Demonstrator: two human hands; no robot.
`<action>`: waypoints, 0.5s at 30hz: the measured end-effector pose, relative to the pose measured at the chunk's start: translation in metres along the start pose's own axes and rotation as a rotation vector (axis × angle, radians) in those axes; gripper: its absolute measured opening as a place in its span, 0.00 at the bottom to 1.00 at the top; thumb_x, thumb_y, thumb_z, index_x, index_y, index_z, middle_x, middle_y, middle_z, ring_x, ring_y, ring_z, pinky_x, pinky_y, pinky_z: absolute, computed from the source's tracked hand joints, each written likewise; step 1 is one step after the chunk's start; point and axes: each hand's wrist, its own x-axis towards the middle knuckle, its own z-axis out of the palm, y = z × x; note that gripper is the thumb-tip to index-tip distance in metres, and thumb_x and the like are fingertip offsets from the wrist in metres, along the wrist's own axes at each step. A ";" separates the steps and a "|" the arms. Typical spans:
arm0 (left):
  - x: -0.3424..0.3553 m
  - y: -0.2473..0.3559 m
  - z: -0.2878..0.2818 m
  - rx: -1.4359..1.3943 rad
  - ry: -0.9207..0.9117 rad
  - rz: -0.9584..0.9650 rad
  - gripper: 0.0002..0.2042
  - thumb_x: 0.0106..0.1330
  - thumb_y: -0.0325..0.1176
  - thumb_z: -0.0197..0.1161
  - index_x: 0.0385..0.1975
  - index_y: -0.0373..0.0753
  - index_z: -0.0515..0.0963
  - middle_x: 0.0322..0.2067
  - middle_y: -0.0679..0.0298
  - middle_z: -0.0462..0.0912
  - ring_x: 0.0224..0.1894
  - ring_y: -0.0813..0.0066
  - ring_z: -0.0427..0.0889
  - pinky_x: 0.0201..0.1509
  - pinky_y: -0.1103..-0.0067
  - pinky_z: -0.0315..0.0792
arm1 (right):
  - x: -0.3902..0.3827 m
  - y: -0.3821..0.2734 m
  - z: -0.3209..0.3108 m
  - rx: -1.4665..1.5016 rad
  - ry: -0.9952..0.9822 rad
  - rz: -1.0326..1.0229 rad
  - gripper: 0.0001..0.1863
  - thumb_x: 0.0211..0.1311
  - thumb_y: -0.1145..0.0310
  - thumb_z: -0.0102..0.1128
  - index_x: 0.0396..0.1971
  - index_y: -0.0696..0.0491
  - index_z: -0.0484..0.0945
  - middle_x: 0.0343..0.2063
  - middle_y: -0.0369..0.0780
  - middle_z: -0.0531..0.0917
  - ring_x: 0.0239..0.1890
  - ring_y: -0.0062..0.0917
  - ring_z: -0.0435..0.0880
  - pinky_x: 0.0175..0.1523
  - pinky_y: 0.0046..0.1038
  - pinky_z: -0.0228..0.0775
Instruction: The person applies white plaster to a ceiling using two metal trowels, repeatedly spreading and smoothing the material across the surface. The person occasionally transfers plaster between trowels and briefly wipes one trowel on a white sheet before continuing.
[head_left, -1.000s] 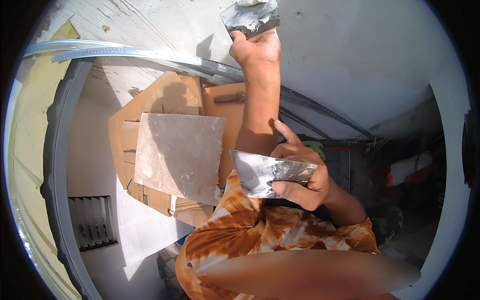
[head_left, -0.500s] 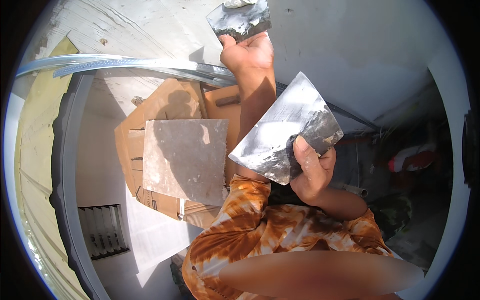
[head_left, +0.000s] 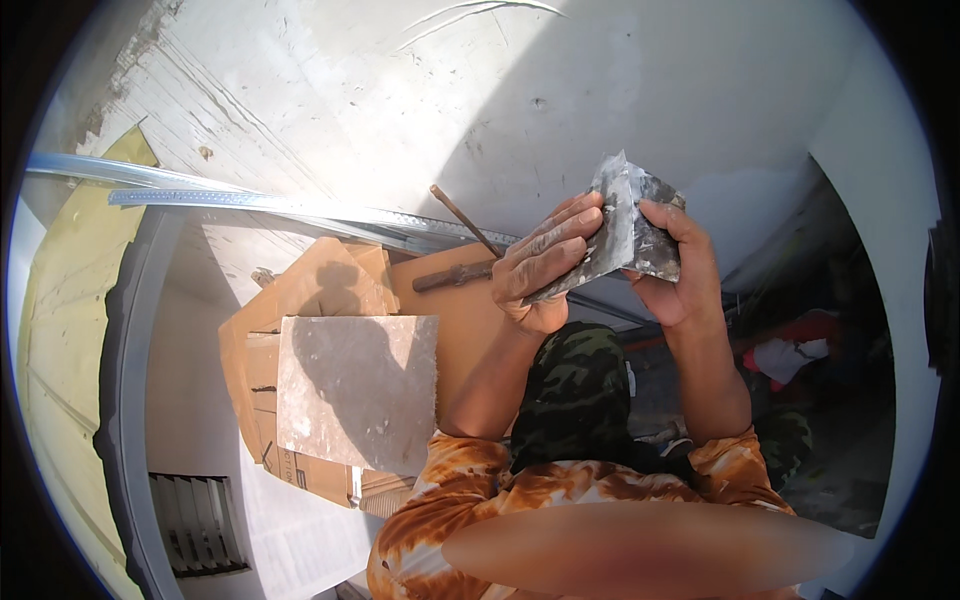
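A square board (head_left: 355, 392) lies on cardboard (head_left: 297, 282) near metal strips (head_left: 200, 199).

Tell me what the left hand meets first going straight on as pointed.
Likely the smeared metal blade in the right hand, just past the left hand's fingertips; depth between them is hard to judge.

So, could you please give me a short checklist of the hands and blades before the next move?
1. Left hand on its blade: ok, fingers laid across it.
2. Right hand gripping the other blade: ok, thumb on its face.
3. Blades clean: not ok, white paste shows on them.
4. Left hand clear of the metal strips: cannot tell, they overlap in view.
5. Square board on the cardboard: ok.
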 end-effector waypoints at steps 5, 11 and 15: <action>0.004 0.003 -0.020 0.254 -0.178 -0.096 0.12 0.73 0.32 0.60 0.49 0.34 0.83 0.51 0.49 0.86 0.58 0.49 0.83 0.64 0.59 0.74 | 0.009 -0.039 -0.008 -0.012 -0.036 0.070 0.08 0.63 0.71 0.62 0.41 0.54 0.79 0.34 0.38 0.86 0.32 0.25 0.87 0.29 0.29 0.77; -0.009 -0.001 -0.018 -0.387 0.822 -0.955 0.17 0.79 0.38 0.51 0.55 0.30 0.76 0.51 0.54 0.84 0.53 0.60 0.83 0.61 0.65 0.75 | 0.017 -0.044 -0.013 -0.449 -0.472 -0.695 0.17 0.75 0.65 0.54 0.57 0.57 0.77 0.51 0.44 0.82 0.53 0.31 0.83 0.56 0.38 0.78; -0.001 0.000 -0.024 -0.632 0.871 -1.304 0.21 0.79 0.38 0.43 0.62 0.30 0.69 0.56 0.53 0.79 0.57 0.58 0.79 0.64 0.63 0.73 | 0.032 -0.019 -0.029 -1.275 -0.774 -1.080 0.18 0.70 0.69 0.60 0.58 0.48 0.80 0.50 0.44 0.82 0.56 0.37 0.80 0.56 0.38 0.76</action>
